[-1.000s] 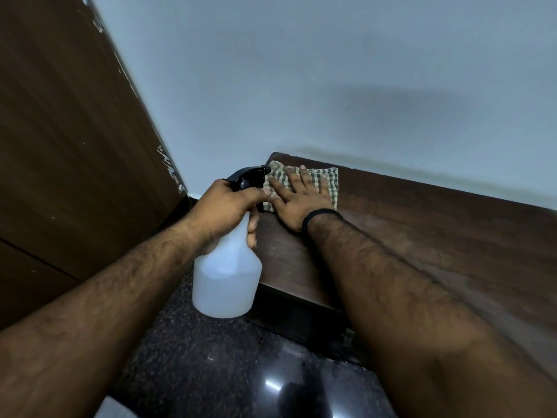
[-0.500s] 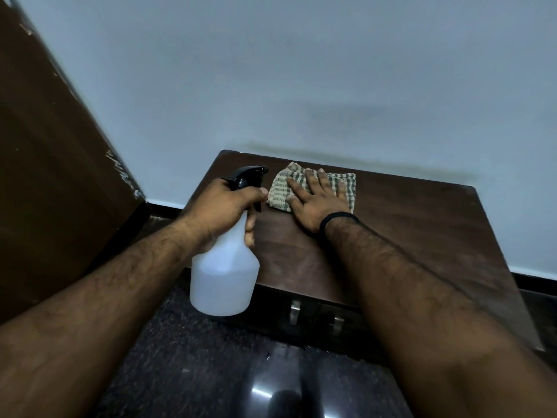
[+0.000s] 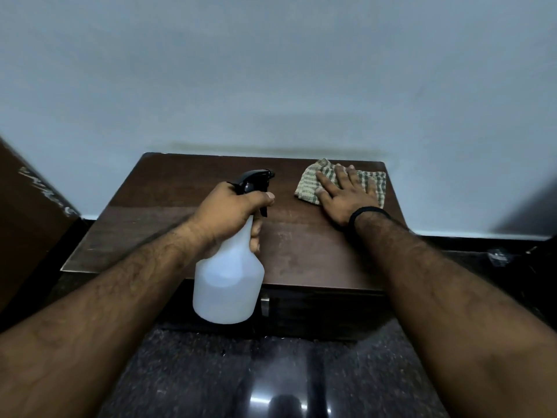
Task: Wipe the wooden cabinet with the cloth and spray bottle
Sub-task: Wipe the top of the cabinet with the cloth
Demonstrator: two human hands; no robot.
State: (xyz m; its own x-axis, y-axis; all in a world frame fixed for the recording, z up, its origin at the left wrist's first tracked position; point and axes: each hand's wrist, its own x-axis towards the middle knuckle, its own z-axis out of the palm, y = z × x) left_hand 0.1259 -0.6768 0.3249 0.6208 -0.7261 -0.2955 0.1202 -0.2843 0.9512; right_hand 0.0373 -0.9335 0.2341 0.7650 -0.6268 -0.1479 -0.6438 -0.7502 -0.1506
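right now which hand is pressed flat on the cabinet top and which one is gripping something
The right hand, with the black wristband, lies flat on the checked cloth near the cabinet's back right corner. The left hand grips the white spray bottle.

Dim, soft-focus picture; overhead light glares on the floor (image 3: 286, 399).

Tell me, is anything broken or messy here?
The brown wooden panel at the left has whitish chipped marks along its edge. The dark wooden cabinet top shows faint pale smudges. Nothing looks spilled.
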